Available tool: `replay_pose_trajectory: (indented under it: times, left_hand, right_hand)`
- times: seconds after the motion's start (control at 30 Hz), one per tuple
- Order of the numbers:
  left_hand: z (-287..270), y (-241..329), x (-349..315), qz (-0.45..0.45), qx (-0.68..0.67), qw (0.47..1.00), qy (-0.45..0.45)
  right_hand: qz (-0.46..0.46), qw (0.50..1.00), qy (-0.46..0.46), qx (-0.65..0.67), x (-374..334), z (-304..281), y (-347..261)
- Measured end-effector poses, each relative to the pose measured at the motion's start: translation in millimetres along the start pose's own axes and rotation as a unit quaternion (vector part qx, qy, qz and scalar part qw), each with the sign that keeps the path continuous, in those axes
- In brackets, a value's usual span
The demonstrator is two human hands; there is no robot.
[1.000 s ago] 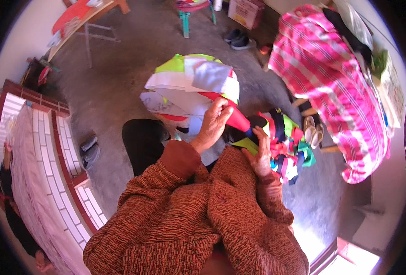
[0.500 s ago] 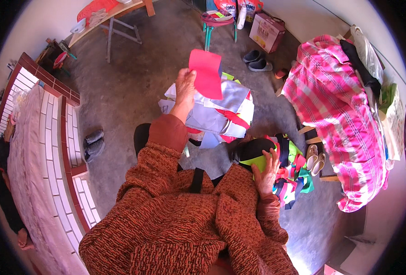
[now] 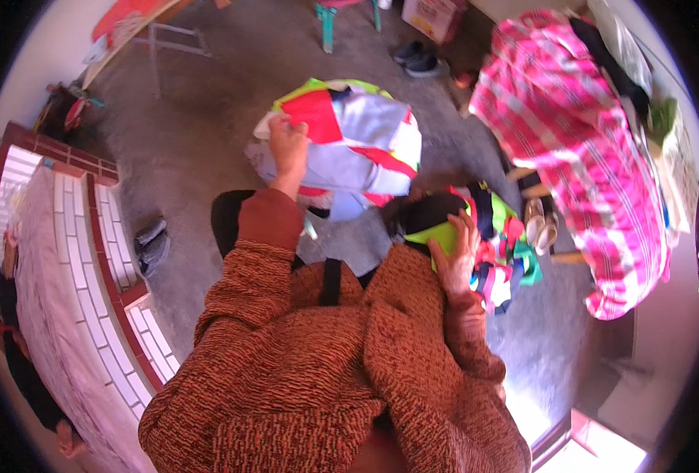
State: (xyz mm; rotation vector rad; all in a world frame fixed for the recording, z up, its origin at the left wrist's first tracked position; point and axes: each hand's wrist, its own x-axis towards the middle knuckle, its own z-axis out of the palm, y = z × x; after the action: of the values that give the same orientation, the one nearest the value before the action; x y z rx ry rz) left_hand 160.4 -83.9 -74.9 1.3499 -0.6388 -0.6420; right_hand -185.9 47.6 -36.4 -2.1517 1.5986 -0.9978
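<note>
A flat red piece of cloth (image 3: pixel 311 114) lies over the far left part of a round heap of grey, white, red and lime fabric pieces (image 3: pixel 341 165). My left hand (image 3: pixel 288 150) is closed at its near left edge, thumb and fingers gripping it. Beside my right thigh, my right hand (image 3: pixel 457 248) rests with fingers spread on lime-green cloth (image 3: pixel 436 236). That cloth belongs to a mixed bundle of black, red, green and white scraps (image 3: pixel 497 264). What supports the round heap is mostly hidden.
On the right, a pink checked cloth (image 3: pixel 550 150) covers furniture, with pale shoes (image 3: pixel 540 223) beside it. Dark shoes (image 3: pixel 419 59) and a green-legged stool (image 3: pixel 327 27) stand ahead. Grey slippers (image 3: pixel 152 246) lie left, near a white-tiled brick wall (image 3: pixel 89 268). Another person's hand (image 3: pixel 67 439) shows lower left.
My left hand has lowered the red cloth from above the heap onto it. My right hand stays on the lime-green cloth. The whole view has shifted, with the floor objects higher in the picture.
</note>
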Motion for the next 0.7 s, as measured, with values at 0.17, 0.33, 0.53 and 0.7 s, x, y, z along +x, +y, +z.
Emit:
replay_pose_trajectory:
  times: [0.17,0.33,0.53,0.7]
  left_hand:
    - [-1.4,15.0,-29.8,-0.004,-0.005,1.000,-0.030]
    - [-7.4,0.6,-21.8,0.039,0.009,0.998,-0.046]
    - [-1.6,51.1,-38.2,0.218,0.318,0.921,0.046]
    - [9.2,49.1,-62.1,0.312,0.280,0.906,-0.053]
  right_hand:
    - [0.026,0.998,0.001,0.057,2.4,-2.5,-1.5]
    - [0.006,1.000,0.012,0.000,2.2,0.0,-0.5]
    - [0.026,0.999,0.036,0.012,3.0,2.6,-3.5]
    - [0.011,0.998,0.067,0.001,1.9,8.2,8.1]
